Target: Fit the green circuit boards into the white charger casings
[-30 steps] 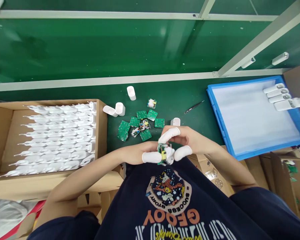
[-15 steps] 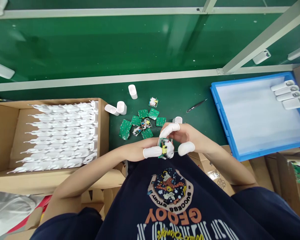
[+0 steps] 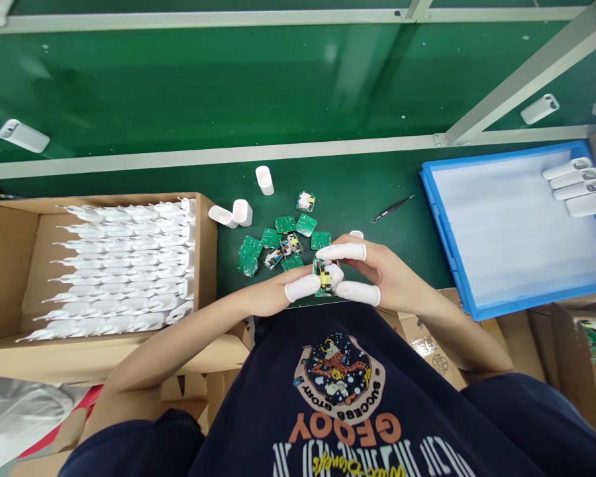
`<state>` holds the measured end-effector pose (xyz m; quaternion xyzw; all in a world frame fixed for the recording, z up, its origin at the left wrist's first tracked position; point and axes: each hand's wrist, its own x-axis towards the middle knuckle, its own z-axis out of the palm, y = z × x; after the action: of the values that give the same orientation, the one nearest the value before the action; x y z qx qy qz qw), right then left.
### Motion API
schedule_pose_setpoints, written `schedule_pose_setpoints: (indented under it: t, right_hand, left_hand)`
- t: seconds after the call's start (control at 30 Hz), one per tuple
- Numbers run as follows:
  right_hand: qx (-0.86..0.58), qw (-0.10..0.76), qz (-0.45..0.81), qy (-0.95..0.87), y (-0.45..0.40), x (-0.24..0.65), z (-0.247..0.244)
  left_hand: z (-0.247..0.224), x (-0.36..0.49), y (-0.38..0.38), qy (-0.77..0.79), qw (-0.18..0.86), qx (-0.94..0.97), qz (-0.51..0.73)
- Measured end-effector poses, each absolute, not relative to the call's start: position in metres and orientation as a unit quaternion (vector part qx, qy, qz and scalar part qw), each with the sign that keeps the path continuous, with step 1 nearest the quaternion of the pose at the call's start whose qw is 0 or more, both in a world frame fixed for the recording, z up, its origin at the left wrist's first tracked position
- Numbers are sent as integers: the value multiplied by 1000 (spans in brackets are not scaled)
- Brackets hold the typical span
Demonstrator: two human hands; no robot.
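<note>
Between my two hands, close to my body at the table's front edge, is a small green circuit board (image 3: 322,279) with a yellow part and a white lump on it. My left hand (image 3: 278,293), its thumb in a white finger cot, is closed on the board's left side. My right hand (image 3: 372,268) pinches it from the right, with white cots on thumb and forefinger. Just beyond lie several loose circuit boards (image 3: 306,225), most with the green side up. A white plastic housing (image 3: 356,234) is mostly hidden behind my right hand.
A cardboard box (image 3: 206,258) with rows of white housings (image 3: 144,248) stands at left. Open white housings (image 3: 242,212) stand near the boards. Black tweezers (image 3: 392,209) lie to the right, beside a blue tray (image 3: 444,232) holding several white housings (image 3: 573,179). A metal frame (image 3: 506,73) rises behind.
My right thumb and forefinger have come in and closed on the circuit board. Both hands and the board have risen slightly away from my body.
</note>
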<state>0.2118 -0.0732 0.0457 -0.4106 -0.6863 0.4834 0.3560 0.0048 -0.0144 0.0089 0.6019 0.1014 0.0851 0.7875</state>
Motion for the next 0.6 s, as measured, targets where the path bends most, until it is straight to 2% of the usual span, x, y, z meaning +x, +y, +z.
schedule_pose_setpoints:
  t: [0.17,0.27,0.37,0.5,0.6]
  right_hand:
    - [-459,326,341,-753,-84,202,63]
    - [-461,316,344,-755,-84,205,65]
    - [-441,325,360,-755,-81,214,62]
    - [-392,354,254,-810,-77,221,59]
    - [-342,338,232,-846,-73,218,58]
  left_hand:
    - [9,3,-14,109,782,602,119]
    - [14,5,-15,116,772,614,115]
    - [18,8,-16,127,829,533,115]
    - [17,12,-19,119,920,346,137]
    - [15,12,-19,113,937,306,129]
